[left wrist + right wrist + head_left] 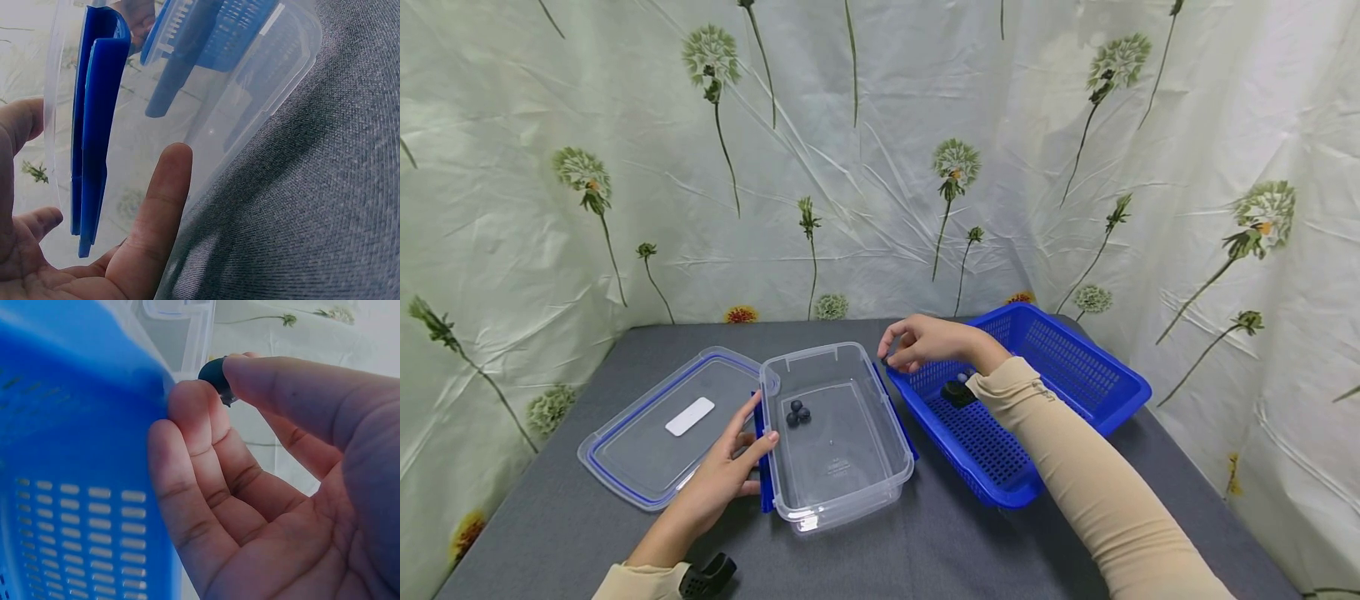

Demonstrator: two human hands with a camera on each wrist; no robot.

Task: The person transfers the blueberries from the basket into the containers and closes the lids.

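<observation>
My right hand (pixel 917 343) pinches a blueberry (pixel 215 376) between thumb and fingertips, over the left rim of the blue basket (pixel 1086 417). Its other fingers curl loosely beside the basket's wall in the right wrist view. At the left side of the clear plastic container (pixel 842 450), my left hand (pixel 722 471) grips the wall by a blue latch (pixel 100 137), thumb over the rim. One finger lies along the outer wall in the left wrist view. A small cluster of blueberries (pixel 797 414) rests in the container, and a few more berries (pixel 964 377) show inside the basket, partly hidden by the right wrist.
The clear lid (pixel 647 454) with a blue seal and a white label (pixel 689 416) lies flat to the left, partly under the container's edge. A grey cloth (pixel 865 567) covers the table. A flower-print curtain (pixel 880 167) hangs behind and at both sides.
</observation>
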